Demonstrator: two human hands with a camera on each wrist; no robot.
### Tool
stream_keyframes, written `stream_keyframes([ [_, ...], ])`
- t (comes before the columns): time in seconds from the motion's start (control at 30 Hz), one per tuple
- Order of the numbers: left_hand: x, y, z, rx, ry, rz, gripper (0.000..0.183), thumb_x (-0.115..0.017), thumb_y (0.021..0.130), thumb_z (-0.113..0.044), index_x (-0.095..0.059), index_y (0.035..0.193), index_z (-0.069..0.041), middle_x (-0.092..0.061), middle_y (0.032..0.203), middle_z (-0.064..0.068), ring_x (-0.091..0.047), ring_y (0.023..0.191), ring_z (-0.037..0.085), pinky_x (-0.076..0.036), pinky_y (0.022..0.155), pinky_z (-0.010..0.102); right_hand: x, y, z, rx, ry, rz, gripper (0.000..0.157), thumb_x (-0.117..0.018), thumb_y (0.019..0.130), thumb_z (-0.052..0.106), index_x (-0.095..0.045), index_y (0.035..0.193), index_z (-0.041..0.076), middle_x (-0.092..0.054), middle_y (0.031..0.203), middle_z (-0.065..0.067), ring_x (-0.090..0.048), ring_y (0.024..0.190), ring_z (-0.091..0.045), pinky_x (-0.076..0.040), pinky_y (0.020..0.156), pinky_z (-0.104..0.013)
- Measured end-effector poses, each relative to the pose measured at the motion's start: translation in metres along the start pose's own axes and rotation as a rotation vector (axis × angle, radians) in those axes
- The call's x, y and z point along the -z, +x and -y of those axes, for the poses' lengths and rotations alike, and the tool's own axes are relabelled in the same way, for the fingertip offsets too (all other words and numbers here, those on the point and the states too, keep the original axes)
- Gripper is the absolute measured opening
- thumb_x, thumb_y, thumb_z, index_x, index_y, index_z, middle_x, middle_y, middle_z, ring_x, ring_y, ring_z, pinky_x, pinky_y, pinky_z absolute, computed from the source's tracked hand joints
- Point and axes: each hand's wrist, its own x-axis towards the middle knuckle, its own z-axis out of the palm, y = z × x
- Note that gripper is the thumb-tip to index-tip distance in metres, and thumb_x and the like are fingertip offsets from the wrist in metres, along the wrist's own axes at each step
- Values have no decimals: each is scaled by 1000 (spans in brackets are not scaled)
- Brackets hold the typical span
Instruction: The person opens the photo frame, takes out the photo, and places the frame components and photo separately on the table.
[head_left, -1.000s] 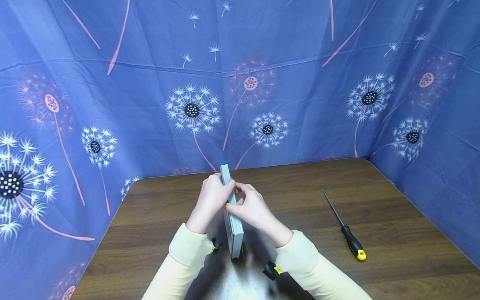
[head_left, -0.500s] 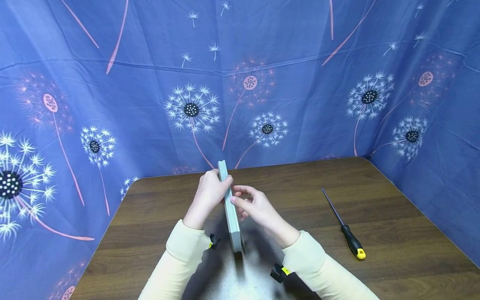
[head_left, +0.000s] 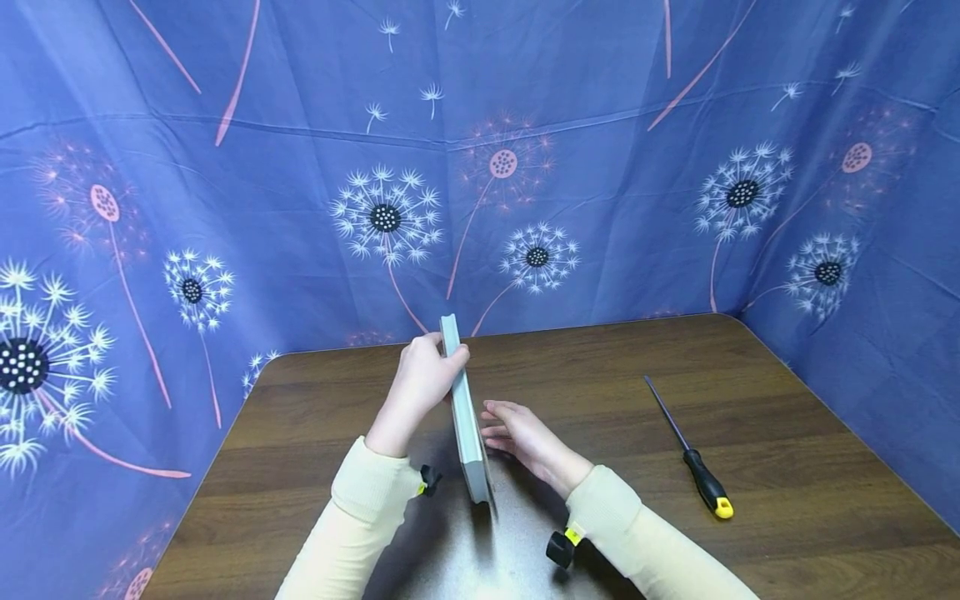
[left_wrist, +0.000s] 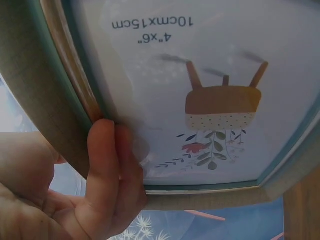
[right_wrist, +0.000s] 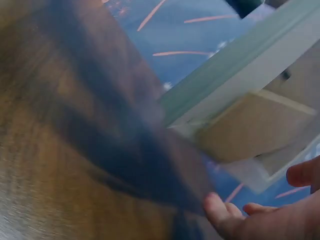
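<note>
A picture frame (head_left: pixel 468 429) with a pale green edge stands upright, edge-on, in the head view. My left hand (head_left: pixel 426 373) grips its far upper part, thumb on one side. In the left wrist view those fingers (left_wrist: pixel 102 160) press the front near a corner, over a printed insert (left_wrist: pixel 222 107) that appears upside down and reads 4"x6". My right hand (head_left: pixel 531 442) is just right of the frame, apart from it, fingers loosely extended. Behind the frame, in the right wrist view, a brown board piece (right_wrist: pixel 257 125) tilts out from the back.
A screwdriver (head_left: pixel 693 462) with a black and yellow handle lies on the right of the wooden table (head_left: pixel 337 400). A blue dandelion-print cloth (head_left: pixel 300 167) hangs along the back and sides.
My right hand has come off the frame's edge and moved right and toward me. The left hand keeps its grip. A thin brown flap now shows at the frame's right side.
</note>
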Motion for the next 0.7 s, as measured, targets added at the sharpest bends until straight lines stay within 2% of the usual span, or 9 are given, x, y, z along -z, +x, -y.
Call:
stream_keyframes([
  [0.1,-1,0,-1,3,-20,12,19,-57,86,-24,-61,84,-6,-59,64,6,-58,46,16,-52,39,28,4,6,-10,-74,120,100,45,-33,102,20,-33,134,-12,-55,114,-19,-62,83,-14,-54,81,-27],
  [0.2,-3,-1,-1,14,-25,22,20,-57,87,-25,-61,86,-6,-60,66,6,-57,48,15,-52,40,28,7,9,-16,-116,238,217,37,-28,104,22,-43,124,-6,-62,98,-7,-65,83,-15,-56,77,-28],
  [0.33,-3,-1,1,28,-56,30,20,-56,87,-24,-62,88,-5,-62,67,7,-57,47,15,-52,39,29,11,11,-19,-132,293,311,29,-28,104,20,-53,103,7,-65,89,-2,-66,85,-16,-56,75,-29],
  [0.43,-2,-1,3,24,-75,27,21,-56,87,-23,-63,89,-3,-62,67,9,-58,47,16,-53,39,31,13,9,-20,-114,261,306,26,-31,103,16,-56,100,9,-66,87,-1,-66,82,-15,-56,71,-28],
  [0.57,0,-1,4,19,-66,29,25,-57,89,-25,-66,93,-2,-65,68,9,-60,50,16,-53,40,29,15,7,-19,-88,217,278,25,-33,102,13,-56,107,4,-66,87,-1,-65,79,-14,-56,69,-27],
  [0.7,1,-1,6,9,-57,30,28,-58,91,-27,-67,95,-1,-66,67,9,-62,50,17,-52,40,27,18,5,-19,-78,197,268,24,-34,102,14,-56,105,4,-66,85,0,-65,77,-12,-57,69,-26],
])
